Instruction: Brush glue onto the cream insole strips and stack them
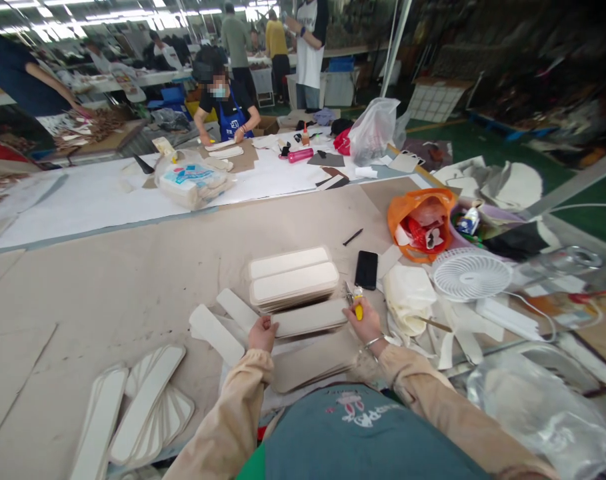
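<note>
L hand: fingers closed, pinching L end of pale strip. R hand: closed on yellow-handled tool, fingertips at strip's R end; grip there, can't tell. Strip loc.: lower ctr of frame, between upper stack & lower stack. Step (judged): handling single strip. Next move prob. needs level support, both ends. Appearance: long, flat, off-white.

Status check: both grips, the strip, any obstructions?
Left grip on pale strip, at its left end. Right grip at the other end, holding yellow-handled tool. Strip stack just beyond; phone nearby, not covering the strip.
</note>
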### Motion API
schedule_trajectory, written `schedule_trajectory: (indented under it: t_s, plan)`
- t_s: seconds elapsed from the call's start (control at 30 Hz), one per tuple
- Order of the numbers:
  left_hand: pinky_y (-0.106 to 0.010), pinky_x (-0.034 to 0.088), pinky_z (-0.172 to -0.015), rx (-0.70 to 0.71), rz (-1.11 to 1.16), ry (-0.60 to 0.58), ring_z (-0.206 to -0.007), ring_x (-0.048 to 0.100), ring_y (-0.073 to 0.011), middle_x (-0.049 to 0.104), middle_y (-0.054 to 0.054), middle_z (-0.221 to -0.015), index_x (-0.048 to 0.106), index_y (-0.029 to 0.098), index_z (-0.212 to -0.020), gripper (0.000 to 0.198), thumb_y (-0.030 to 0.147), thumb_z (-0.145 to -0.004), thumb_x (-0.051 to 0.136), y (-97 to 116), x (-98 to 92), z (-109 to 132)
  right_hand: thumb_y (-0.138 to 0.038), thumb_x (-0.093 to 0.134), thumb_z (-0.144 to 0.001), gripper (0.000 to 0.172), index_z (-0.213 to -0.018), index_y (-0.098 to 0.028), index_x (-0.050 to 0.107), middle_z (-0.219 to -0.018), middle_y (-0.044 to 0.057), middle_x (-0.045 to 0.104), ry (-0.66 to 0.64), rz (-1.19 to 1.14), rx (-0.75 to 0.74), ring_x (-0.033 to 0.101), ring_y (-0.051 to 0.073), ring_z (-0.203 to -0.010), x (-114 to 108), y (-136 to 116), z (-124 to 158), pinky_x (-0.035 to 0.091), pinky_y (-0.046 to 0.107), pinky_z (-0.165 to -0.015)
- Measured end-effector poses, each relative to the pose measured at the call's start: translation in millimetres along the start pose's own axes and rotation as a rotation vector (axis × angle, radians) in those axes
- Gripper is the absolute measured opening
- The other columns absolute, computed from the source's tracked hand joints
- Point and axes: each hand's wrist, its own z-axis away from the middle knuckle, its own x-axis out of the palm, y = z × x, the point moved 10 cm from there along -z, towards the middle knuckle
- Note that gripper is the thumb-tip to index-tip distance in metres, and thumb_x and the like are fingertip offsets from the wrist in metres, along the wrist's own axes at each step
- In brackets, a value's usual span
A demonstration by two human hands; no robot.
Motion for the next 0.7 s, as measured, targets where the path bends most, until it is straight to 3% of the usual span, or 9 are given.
schedule_trajectory:
  t_s: [0.27, 0.4, 0.47, 0.6, 0.7]
  plan:
    - [-0.032, 0.048, -0.072, 0.122, -0.175, 0.037, -0.071, 0.062, -0.0196, 0.063, -0.004, -0.077, 0.063, 0.017, -0.095, 0.023, 0.026, -0.074, 0.061, 8.7, -1.6, -3.2, -0.050, 0.062, -0.072, 0.029, -0.078, -0.024, 0.049, -0.070, 0.002, 0.062, -0.014, 0.092, -0.049, 0.058, 0.022, -0.060, 1.4, 2.4, -1.1, 0.042, 0.033, -0.060]
    - [-0.038, 0.050, -0.082, 0.251, -0.175, 0.057, -0.080, 0.062, -0.0196, 0.060, -0.010, -0.102, 0.061, 0.016, -0.107, 0.034, 0.031, -0.078, 0.056, 13.3, -10.0, 9.4, -0.055, 0.056, -0.078, 0.031, -0.082, -0.024, 0.052, -0.071, 0.003, 0.060, 0.079, 0.089, -0.071, 0.058, 0.022, -0.064, -26.0, 1.7, 13.2, 0.045, 0.034, -0.063]
    - [-0.040, 0.049, -0.088, 0.329, -0.166, 0.037, -0.090, 0.062, -0.0217, 0.058, -0.011, -0.109, 0.060, 0.017, -0.112, 0.041, 0.036, -0.076, 0.059, 11.1, -15.1, 25.1, -0.055, 0.054, -0.080, 0.031, -0.085, -0.024, 0.054, -0.075, 0.003, 0.061, 0.065, 0.030, -0.123, 0.059, 0.022, -0.069, -39.8, -0.9, 27.5, 0.047, 0.035, -0.068]
    - [-0.049, 0.039, -0.102, 0.556, -0.236, -0.118, -0.117, 0.050, -0.0307, 0.053, -0.014, -0.122, 0.055, 0.018, -0.122, 0.069, 0.044, -0.061, 0.074, -3.1, -7.7, 74.3, -0.048, 0.055, -0.083, 0.028, -0.096, -0.023, 0.060, -0.079, 0.004, 0.063, -0.141, -0.171, -0.141, 0.060, 0.021, -0.071, -45.1, -1.4, 62.8, 0.049, 0.034, -0.067]
    - [-0.051, 0.036, -0.105, 0.607, -0.327, -0.243, -0.123, 0.044, -0.0340, 0.047, -0.017, -0.132, 0.047, 0.015, -0.130, 0.087, 0.042, -0.054, 0.079, -27.3, 9.2, 104.2, -0.045, 0.052, -0.085, 0.029, -0.101, -0.022, 0.063, -0.072, 0.003, 0.063, -0.407, -0.299, -0.096, 0.058, 0.019, -0.062, -18.3, -10.0, 88.0, 0.048, 0.031, -0.057]
